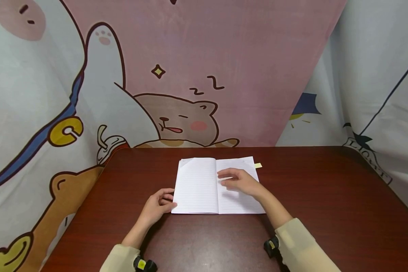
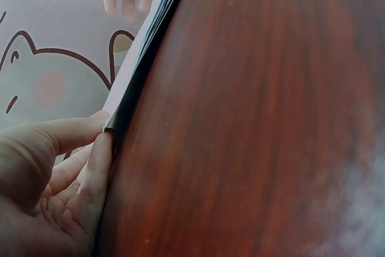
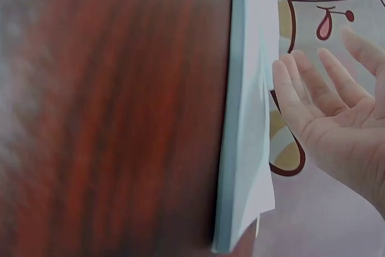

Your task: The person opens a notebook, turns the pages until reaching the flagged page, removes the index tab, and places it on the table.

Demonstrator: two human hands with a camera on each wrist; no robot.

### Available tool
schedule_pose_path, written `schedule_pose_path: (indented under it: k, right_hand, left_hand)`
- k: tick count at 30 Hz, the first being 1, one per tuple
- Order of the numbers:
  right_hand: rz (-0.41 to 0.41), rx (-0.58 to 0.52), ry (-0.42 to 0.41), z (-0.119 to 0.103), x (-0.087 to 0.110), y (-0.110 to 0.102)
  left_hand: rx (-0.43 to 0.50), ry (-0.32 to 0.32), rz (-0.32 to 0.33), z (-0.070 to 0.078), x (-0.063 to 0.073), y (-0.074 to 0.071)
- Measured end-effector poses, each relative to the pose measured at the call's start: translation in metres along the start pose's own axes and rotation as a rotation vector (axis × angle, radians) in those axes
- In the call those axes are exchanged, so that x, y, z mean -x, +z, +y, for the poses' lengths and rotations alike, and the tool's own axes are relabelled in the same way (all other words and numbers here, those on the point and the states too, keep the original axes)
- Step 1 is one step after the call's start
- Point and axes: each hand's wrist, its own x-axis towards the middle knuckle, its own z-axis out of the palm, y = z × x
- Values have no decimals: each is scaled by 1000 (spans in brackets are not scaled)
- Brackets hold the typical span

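A ruled notebook (image 1: 195, 189) lies spread open on the table, its visible pages showing no writing in the middle. At its left edge, near the lower corner, my left hand (image 1: 158, 206) pinches the side: in the left wrist view the thumb is on top and a finger sits below the notebook's edge (image 2: 133, 67). My right hand (image 1: 239, 182) hovers over the right-hand page, fingers relaxed and pointing toward the center fold. From the right wrist, that hand (image 3: 343, 100) holds nothing, and a page of the notebook (image 3: 252, 148) bows slightly upward.
A yellow tab (image 1: 258, 165) sticks out from the notebook's right side. The dark reddish-brown wooden table (image 1: 326, 196) extends around it. Behind hangs a pink and white cloth (image 1: 258, 56) with cartoon animals. Each wrist carries a small black camera (image 1: 271, 246).
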Motion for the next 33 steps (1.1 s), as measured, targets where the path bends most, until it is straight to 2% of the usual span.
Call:
schedule_pose_path:
  k: [14,19,25,33]
  right_hand:
    - [159,-2,-7,-2,6,-32]
    - [231,6,6,3,10,-39]
    - [260,0,31,15,13,-48]
    - [342,92,57,23,21,-61]
  left_hand:
    - [-7,-3,9,-2,-2,1]
    - [-9,-5,9,-2,-2,1]
    - [-13,-7,-4,-5,-4,0]
    - [-26,-13,-2,-5,-5,0]
